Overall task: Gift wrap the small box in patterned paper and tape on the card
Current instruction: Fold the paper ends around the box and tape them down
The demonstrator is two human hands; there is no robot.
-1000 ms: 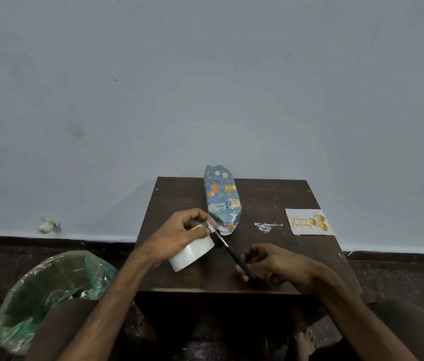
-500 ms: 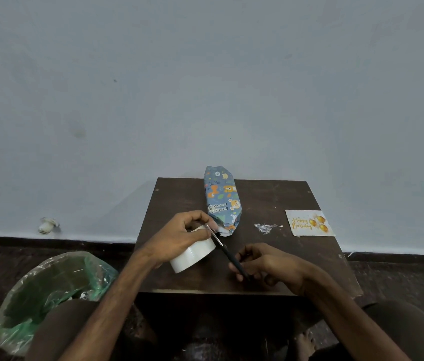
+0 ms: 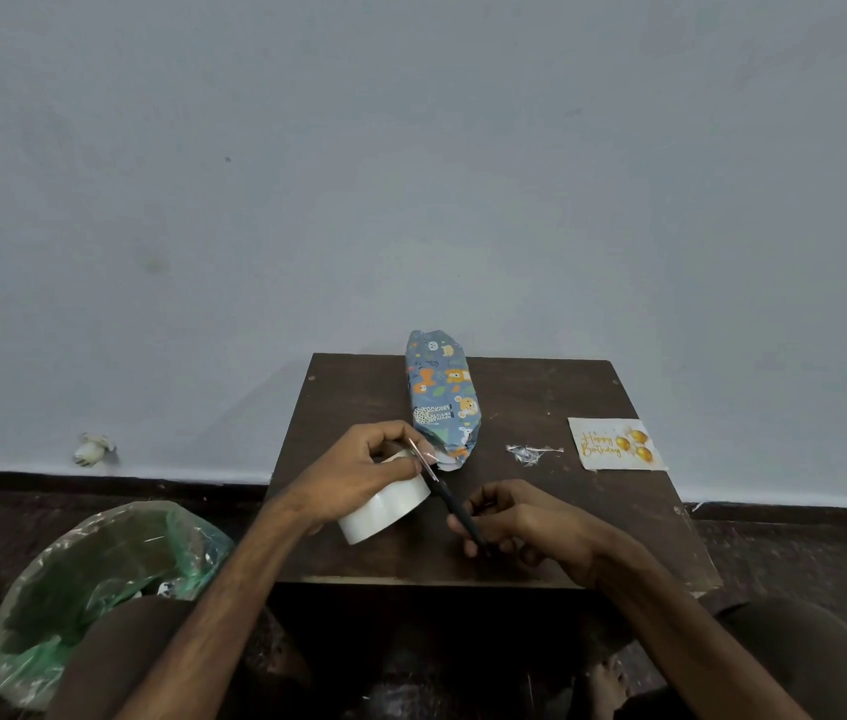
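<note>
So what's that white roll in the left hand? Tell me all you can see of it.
The tape roll is a wide, whitish, glossy ring, tilted over the near part of the brown table. The left hand grips it from above, fingers curled over its top edge. The scissors, held by the right hand, meet that top edge.

Single head-worn wide-angle view, from above near edge of table (image 3: pixel 566 397), facing forward and down; table close, wall (image 3: pixel 411 174) behind table fills upper half.
</note>
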